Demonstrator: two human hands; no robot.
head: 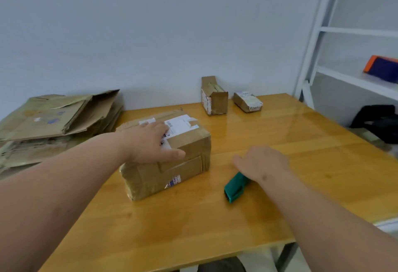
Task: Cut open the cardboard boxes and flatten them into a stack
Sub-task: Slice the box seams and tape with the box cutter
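A taped brown cardboard box (183,164) with a white shipping label sits in the middle of the wooden table (301,164). My left hand (150,142) rests flat on the box's top, fingers spread over the label and thumb along the front edge. My right hand (262,164) lies over the far end of a green box cutter (233,187) on the table to the right of the box; its fingers are hidden, so I cannot tell whether they hold the cutter. At the left lies a stack of flattened cardboard (53,120).
Two smaller boxes stand at the table's back edge: an opened upright one (214,97) and a low sealed one (247,101). A white metal shelf (344,77) with an orange and blue item stands at the right. A black bag (379,120) lies beside the table.
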